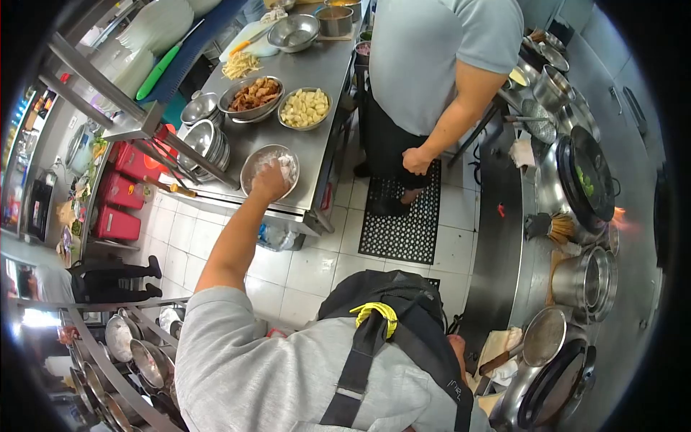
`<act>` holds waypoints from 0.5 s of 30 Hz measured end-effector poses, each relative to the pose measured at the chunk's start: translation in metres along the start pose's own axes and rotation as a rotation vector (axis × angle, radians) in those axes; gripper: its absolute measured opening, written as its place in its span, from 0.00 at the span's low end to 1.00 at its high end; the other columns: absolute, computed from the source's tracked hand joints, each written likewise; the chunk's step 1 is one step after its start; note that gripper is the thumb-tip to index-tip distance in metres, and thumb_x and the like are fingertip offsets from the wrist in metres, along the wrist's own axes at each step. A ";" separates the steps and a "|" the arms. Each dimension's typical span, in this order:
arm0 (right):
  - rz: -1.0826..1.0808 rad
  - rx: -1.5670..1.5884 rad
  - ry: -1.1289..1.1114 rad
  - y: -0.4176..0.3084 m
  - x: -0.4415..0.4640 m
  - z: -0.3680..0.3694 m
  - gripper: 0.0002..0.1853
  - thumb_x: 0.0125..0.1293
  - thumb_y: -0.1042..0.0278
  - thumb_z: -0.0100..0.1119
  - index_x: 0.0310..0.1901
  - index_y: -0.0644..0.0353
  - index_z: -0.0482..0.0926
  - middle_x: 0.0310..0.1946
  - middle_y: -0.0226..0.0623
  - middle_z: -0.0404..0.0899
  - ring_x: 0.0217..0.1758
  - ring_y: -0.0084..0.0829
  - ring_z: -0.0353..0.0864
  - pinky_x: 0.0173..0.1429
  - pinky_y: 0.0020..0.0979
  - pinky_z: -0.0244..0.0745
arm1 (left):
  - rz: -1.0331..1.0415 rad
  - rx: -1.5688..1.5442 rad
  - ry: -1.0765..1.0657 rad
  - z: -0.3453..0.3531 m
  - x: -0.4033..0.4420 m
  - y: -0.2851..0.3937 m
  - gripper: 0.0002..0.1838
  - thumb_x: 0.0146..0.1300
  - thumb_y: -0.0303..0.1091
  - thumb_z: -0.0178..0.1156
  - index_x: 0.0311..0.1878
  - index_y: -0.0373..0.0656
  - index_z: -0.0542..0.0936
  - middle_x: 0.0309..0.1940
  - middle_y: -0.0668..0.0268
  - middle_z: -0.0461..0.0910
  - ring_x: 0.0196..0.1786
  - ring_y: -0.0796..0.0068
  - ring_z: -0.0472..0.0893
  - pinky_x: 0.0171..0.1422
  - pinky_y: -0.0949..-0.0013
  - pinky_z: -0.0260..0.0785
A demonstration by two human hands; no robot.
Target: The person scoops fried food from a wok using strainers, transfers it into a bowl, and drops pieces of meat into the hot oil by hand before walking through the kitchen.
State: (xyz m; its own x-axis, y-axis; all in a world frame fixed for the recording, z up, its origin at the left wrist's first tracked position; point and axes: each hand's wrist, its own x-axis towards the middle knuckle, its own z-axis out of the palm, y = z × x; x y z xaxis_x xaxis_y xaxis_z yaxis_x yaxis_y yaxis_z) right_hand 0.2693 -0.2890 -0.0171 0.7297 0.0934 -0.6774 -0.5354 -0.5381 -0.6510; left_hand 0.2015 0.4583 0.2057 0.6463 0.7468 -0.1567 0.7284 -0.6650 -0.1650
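Note:
My left hand (269, 183) reaches down into a metal bowl (248, 177) at the near corner of the steel table. White, floury-looking pieces (286, 167) lie in that bowl, against my fingers. The fingertips are hidden, so whether they grip a piece cannot be told. Beyond the bowl stand a bowl of pale yellow chunks (305, 108) and a bowl of browned pieces (253, 95). Stacked metal bowls (206, 147) are just left of my hand. Low beside my apron, part of my right hand (458, 347) shows; its fingers cannot be made out.
A co-worker (439, 72) stands right of the table on a black perforated mat (400, 216). The stove counter (497, 237) runs along the right, with a wok (590, 180), a flame (620, 218) and pots (576, 281). Pans (147, 360) fill a rack at lower left.

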 end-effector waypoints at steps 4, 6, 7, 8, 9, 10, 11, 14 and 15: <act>0.093 0.087 0.060 -0.016 -0.019 0.000 0.08 0.66 0.69 0.44 0.28 0.55 0.71 0.17 0.30 0.69 0.14 0.27 0.69 0.15 0.27 0.61 | -0.061 -0.151 -0.048 0.027 0.010 0.005 0.32 0.60 0.42 0.55 0.62 0.33 0.58 0.50 0.40 0.74 0.52 0.45 0.80 0.53 0.53 0.75; 0.077 0.129 0.058 -0.018 -0.010 0.006 0.07 0.64 0.71 0.44 0.29 0.56 0.72 0.17 0.30 0.69 0.15 0.27 0.69 0.15 0.28 0.61 | -0.059 -0.151 -0.075 0.017 0.015 0.002 0.30 0.61 0.41 0.55 0.60 0.33 0.59 0.50 0.39 0.74 0.51 0.45 0.80 0.53 0.53 0.75; 0.086 0.153 0.071 -0.017 -0.009 0.007 0.06 0.63 0.72 0.44 0.30 0.56 0.72 0.18 0.31 0.70 0.15 0.27 0.69 0.15 0.28 0.61 | -0.071 -0.162 -0.057 0.019 0.017 0.001 0.29 0.60 0.39 0.55 0.60 0.35 0.60 0.49 0.41 0.75 0.51 0.48 0.81 0.53 0.53 0.75; 0.095 0.179 0.085 -0.016 -0.008 0.007 0.06 0.62 0.73 0.45 0.30 0.56 0.72 0.18 0.31 0.70 0.15 0.27 0.70 0.15 0.28 0.62 | -0.091 -0.224 0.010 0.027 0.018 -0.004 0.27 0.60 0.39 0.55 0.58 0.35 0.62 0.47 0.44 0.77 0.50 0.51 0.81 0.52 0.54 0.75; 0.103 0.211 0.101 -0.017 -0.008 0.010 0.05 0.61 0.74 0.45 0.31 0.56 0.73 0.18 0.31 0.70 0.15 0.27 0.70 0.15 0.28 0.62 | -0.105 -0.285 0.082 0.036 0.023 -0.013 0.25 0.59 0.38 0.56 0.56 0.36 0.65 0.45 0.46 0.78 0.49 0.54 0.82 0.51 0.54 0.75; 0.098 0.202 0.098 -0.005 0.001 0.010 0.05 0.61 0.74 0.46 0.32 0.57 0.73 0.18 0.32 0.71 0.14 0.27 0.70 0.15 0.29 0.62 | -0.109 -0.346 0.159 0.036 0.031 -0.019 0.23 0.59 0.37 0.56 0.55 0.37 0.67 0.43 0.49 0.80 0.49 0.57 0.83 0.50 0.55 0.75; 0.094 0.196 0.099 0.006 0.009 0.007 0.04 0.60 0.74 0.46 0.32 0.57 0.73 0.18 0.32 0.71 0.14 0.27 0.70 0.15 0.29 0.62 | -0.129 -0.555 0.184 0.035 0.037 -0.026 0.21 0.59 0.38 0.56 0.52 0.37 0.69 0.40 0.52 0.80 0.47 0.58 0.83 0.49 0.56 0.75; 0.088 0.141 0.101 0.011 0.008 0.002 0.04 0.60 0.72 0.48 0.33 0.58 0.74 0.19 0.34 0.72 0.14 0.29 0.71 0.15 0.30 0.63 | -0.217 -1.359 0.101 0.036 0.040 -0.050 0.17 0.58 0.40 0.58 0.45 0.38 0.75 0.33 0.58 0.81 0.42 0.59 0.83 0.49 0.58 0.75; 0.090 0.113 0.096 0.007 0.004 0.002 0.04 0.60 0.72 0.48 0.32 0.58 0.74 0.19 0.34 0.72 0.14 0.30 0.71 0.15 0.30 0.63 | -0.268 -1.738 -0.021 0.039 0.041 -0.058 0.17 0.57 0.40 0.59 0.44 0.38 0.76 0.31 0.59 0.81 0.40 0.58 0.82 0.50 0.59 0.75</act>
State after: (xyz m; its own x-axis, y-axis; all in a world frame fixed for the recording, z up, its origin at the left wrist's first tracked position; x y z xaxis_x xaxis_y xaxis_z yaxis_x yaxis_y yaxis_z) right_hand 0.2675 -0.2909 -0.0250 0.7109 -0.0344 -0.7025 -0.6411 -0.4424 -0.6271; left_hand 0.1769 0.5270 0.1711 0.4860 0.8150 -0.3155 0.1906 0.2535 0.9484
